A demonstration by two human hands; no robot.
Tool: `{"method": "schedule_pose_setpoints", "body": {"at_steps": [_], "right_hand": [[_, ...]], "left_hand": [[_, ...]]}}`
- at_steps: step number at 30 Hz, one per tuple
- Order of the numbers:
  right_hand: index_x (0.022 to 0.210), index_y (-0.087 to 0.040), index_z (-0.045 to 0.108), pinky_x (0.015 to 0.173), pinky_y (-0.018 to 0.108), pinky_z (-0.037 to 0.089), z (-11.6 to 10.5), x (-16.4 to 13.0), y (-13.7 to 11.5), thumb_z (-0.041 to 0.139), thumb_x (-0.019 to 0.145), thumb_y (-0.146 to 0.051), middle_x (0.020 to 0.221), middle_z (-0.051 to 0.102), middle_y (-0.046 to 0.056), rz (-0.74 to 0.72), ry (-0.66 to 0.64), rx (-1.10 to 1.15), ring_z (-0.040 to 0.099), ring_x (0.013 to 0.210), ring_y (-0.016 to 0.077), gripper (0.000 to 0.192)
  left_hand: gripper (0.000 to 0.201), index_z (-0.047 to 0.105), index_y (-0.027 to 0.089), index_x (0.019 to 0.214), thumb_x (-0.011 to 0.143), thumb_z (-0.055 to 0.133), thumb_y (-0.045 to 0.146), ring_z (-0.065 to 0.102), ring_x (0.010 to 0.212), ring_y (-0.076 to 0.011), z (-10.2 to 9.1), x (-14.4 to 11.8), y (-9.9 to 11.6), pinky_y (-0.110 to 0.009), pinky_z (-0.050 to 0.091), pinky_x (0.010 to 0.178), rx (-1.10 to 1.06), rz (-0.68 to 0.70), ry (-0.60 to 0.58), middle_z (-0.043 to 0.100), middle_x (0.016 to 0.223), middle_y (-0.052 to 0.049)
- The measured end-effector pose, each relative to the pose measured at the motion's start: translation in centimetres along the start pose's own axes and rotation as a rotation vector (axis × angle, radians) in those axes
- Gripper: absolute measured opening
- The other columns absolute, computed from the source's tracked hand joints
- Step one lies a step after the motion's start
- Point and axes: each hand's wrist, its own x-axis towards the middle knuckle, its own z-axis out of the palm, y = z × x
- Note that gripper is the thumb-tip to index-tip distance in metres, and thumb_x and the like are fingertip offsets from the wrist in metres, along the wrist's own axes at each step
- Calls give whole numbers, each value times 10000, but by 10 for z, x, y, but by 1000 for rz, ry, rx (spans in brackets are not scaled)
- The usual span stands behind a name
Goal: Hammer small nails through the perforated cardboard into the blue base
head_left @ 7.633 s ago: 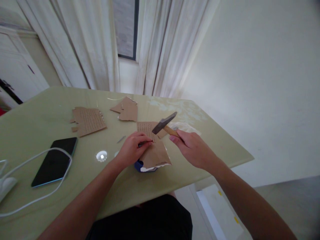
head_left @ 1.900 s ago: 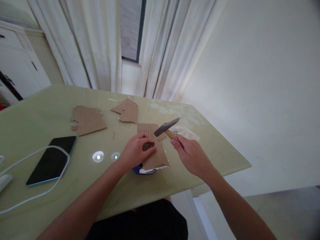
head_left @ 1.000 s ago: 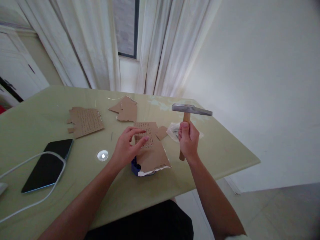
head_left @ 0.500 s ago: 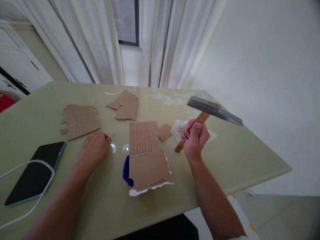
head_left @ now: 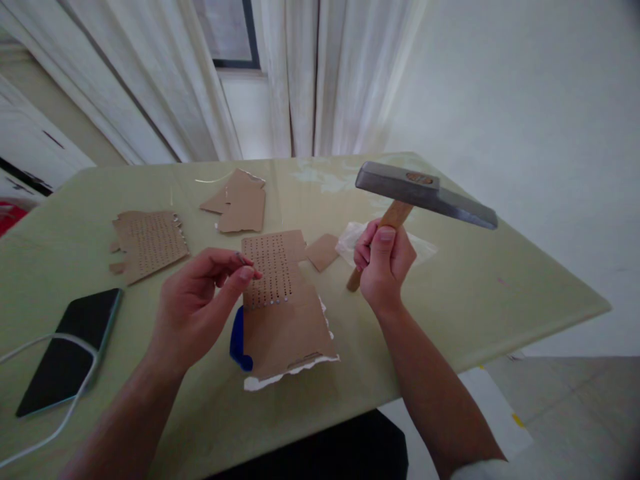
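Observation:
My right hand (head_left: 385, 263) is closed around the wooden handle of a hammer (head_left: 425, 188), its steel head raised above the table. In my left hand (head_left: 205, 300), thumb and fingertips pinch a thin nail (head_left: 239, 257), mostly hidden by the fingers. That hand hovers at the left edge of a punched cardboard sheet (head_left: 293, 330). Rows of small holes cover the sheet's far half, and a few pale nail heads line the nearest row. Under the sheet's left side a blue object (head_left: 240, 343) pokes out; its kind is hidden.
A second punched cardboard piece (head_left: 153, 243) lies at the left, with torn scraps (head_left: 243, 208) farther back. Beside the right hand are a small cardboard scrap (head_left: 323, 251) and a clear plastic bag (head_left: 423, 248). A black tablet (head_left: 75, 347) sits front left under a white cable (head_left: 93, 357).
My left hand has lifted off the table and moved right to the punched sheet, bringing the nail. The hammer is held slightly higher. The view has shifted a little.

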Motion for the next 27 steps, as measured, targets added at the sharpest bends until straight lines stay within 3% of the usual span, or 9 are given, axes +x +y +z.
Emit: {"method": "schedule_pose_setpoints", "body": {"at_steps": [5, 10, 14, 27], "right_hand": [[861, -238, 561, 431, 215, 272, -1, -1, 2, 576, 1125, -572, 623, 382, -88, -19, -2, 11, 320, 471, 80, 426], [851, -247, 534, 419, 215, 275, 0, 0, 2, 565, 1110, -627, 611, 371, -96, -13, 5, -15, 308, 457, 83, 461], [810, -250, 513, 394, 210, 250, 1, 2, -1, 599, 1086, -651, 591, 358, -99, -12, 35, 11, 288, 440, 79, 494], [809, -248, 544, 366, 217, 244, 3, 5, -6, 660, 1041, -687, 564, 369, -93, -12, 82, -5, 300, 420, 84, 509]], "left_hand": [[160, 818, 234, 1001, 989, 801, 392, 639, 722, -132, -4, 24, 33, -251, 484, 640, 116, 165, -426, 778, 866, 0], [177, 825, 244, 1035, 1014, 755, 405, 545, 630, -108, -2, 50, 24, -222, 425, 570, 84, 156, -652, 707, 751, 31], [239, 821, 239, 1060, 1042, 711, 449, 574, 637, -119, 0, 51, 15, -220, 418, 556, 70, 114, -733, 712, 747, 19], [143, 807, 239, 1047, 1018, 711, 341, 573, 614, -108, 2, 53, 17, -210, 407, 543, 143, 142, -736, 722, 757, 29]]}}
